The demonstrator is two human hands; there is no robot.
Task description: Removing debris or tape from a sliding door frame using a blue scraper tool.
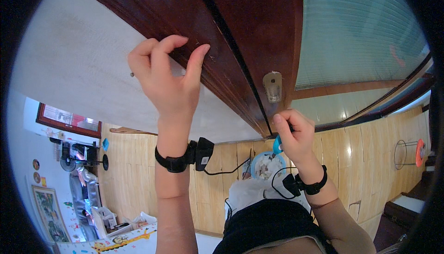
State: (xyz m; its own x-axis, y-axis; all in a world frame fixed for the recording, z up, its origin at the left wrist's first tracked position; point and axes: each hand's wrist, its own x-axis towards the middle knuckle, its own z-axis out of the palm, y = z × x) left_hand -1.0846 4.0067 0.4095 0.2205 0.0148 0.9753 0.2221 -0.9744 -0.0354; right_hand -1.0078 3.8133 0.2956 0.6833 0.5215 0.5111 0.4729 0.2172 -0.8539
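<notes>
Blue and black, the tool (277, 145), perhaps a screwdriver, juts out left of the tightly curled right hand (297, 136) gripping it, while the left hand (169, 76) curves half-open, holding nothing, at the wooden door frame (171, 15).

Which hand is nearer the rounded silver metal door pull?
Right: the right hand is just below the silver pull; the left hand is farther off, to its left.

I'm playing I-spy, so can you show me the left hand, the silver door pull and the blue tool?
Left hand (170, 83): head view, back of the hand.
Silver door pull (273, 87): head view, middle of its plate.
Blue tool (277, 145): head view, its blue part.
</notes>
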